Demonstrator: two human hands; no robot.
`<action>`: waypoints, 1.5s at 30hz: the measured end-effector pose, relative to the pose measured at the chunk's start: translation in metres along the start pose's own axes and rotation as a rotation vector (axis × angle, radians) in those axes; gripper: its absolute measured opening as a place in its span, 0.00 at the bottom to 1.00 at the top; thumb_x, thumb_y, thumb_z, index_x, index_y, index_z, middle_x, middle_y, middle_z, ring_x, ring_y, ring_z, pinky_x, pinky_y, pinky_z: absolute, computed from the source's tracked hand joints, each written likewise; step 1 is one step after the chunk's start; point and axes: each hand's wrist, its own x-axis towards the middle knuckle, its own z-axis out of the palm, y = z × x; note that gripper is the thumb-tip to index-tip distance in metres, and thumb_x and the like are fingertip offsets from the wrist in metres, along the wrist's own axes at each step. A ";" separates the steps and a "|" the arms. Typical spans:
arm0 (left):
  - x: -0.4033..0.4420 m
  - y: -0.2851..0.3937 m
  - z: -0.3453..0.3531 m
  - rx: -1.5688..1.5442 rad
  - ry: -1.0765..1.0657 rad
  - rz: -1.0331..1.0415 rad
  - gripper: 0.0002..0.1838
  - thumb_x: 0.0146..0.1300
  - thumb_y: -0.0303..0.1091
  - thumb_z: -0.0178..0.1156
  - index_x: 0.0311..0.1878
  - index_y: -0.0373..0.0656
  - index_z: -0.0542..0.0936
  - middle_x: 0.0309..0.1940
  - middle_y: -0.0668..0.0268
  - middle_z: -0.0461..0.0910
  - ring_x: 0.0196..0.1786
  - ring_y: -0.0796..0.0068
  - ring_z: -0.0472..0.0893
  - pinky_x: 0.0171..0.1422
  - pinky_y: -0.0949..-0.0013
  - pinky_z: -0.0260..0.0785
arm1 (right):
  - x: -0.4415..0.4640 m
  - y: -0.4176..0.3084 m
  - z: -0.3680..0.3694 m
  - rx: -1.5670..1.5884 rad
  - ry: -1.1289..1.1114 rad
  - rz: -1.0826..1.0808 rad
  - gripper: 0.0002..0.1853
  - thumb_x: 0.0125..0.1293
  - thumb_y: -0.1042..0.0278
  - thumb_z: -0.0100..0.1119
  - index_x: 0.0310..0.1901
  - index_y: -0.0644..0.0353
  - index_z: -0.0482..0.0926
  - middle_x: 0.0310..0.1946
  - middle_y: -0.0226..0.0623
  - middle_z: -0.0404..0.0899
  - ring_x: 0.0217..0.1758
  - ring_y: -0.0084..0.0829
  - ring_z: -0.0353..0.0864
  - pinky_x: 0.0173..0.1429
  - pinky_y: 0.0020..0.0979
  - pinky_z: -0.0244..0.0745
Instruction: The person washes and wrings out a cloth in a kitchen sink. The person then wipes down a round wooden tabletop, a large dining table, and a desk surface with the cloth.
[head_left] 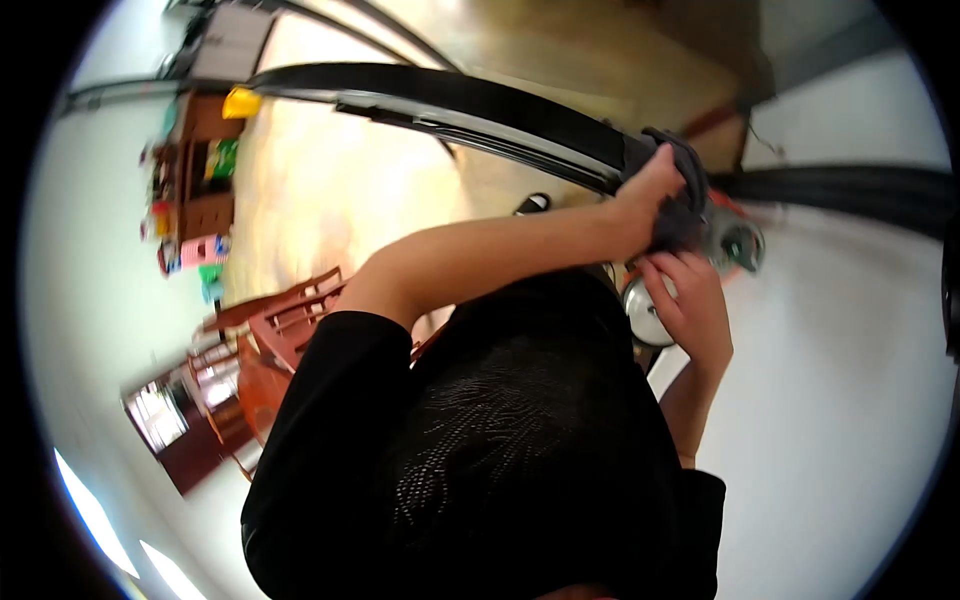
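Note:
A dark grey cloth (680, 220) is bunched around a long black bar (480, 100) with a silver strip. My left hand (645, 200) is wrapped around the cloth where it meets the bar, its thumb on top. Just below it, my right hand (695, 300) has its fingertips pressed together at the cloth's lower edge. What lies between those right fingertips is too small to make out.
A round grey-green object (738, 243) and a pale disc (645, 312) are close to my right hand. Another black bar (850, 190) runs to the right along a white wall (850, 400). Wooden chairs (290, 325) and a shelf (205, 165) with coloured items stand left.

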 end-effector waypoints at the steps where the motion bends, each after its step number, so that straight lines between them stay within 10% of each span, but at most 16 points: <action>1: 0.018 0.008 0.001 -0.010 -0.060 0.060 0.15 0.61 0.43 0.52 0.47 0.54 0.82 0.43 0.72 0.81 0.49 0.72 0.77 0.52 0.57 0.63 | -0.008 0.003 -0.004 0.014 0.071 -0.047 0.10 0.63 0.69 0.59 0.44 0.62 0.80 0.38 0.41 0.80 0.38 0.43 0.76 0.45 0.38 0.71; 14: 0.206 0.164 0.104 0.176 -0.562 0.381 0.19 0.62 0.38 0.58 0.57 0.47 0.82 0.56 0.62 0.80 0.58 0.56 0.76 0.60 0.44 0.60 | -0.212 0.092 0.025 0.468 0.628 0.745 0.10 0.66 0.74 0.56 0.48 0.63 0.79 0.40 0.42 0.82 0.44 0.41 0.81 0.49 0.33 0.74; 24: 0.275 0.187 0.184 0.088 -0.725 0.484 0.23 0.63 0.34 0.53 0.62 0.44 0.76 0.60 0.53 0.76 0.59 0.54 0.77 0.59 0.54 0.73 | -0.278 0.096 0.059 0.620 0.964 0.999 0.10 0.69 0.73 0.53 0.48 0.66 0.79 0.39 0.37 0.84 0.44 0.27 0.81 0.50 0.26 0.73; 35: 0.220 0.074 0.088 -0.091 -0.781 0.748 0.31 0.71 0.47 0.44 0.75 0.50 0.57 0.69 0.47 0.61 0.62 0.48 0.72 0.64 0.56 0.66 | -0.232 0.165 0.007 0.698 0.796 0.766 0.10 0.71 0.70 0.51 0.48 0.65 0.78 0.37 0.33 0.83 0.42 0.23 0.80 0.47 0.25 0.72; 45: 0.084 -0.087 -0.009 -0.958 -0.965 0.117 0.37 0.73 0.63 0.36 0.75 0.47 0.57 0.69 0.56 0.67 0.69 0.57 0.68 0.73 0.62 0.56 | -0.142 0.189 -0.002 0.842 0.865 0.672 0.09 0.72 0.72 0.50 0.46 0.65 0.79 0.35 0.34 0.81 0.42 0.24 0.79 0.52 0.26 0.73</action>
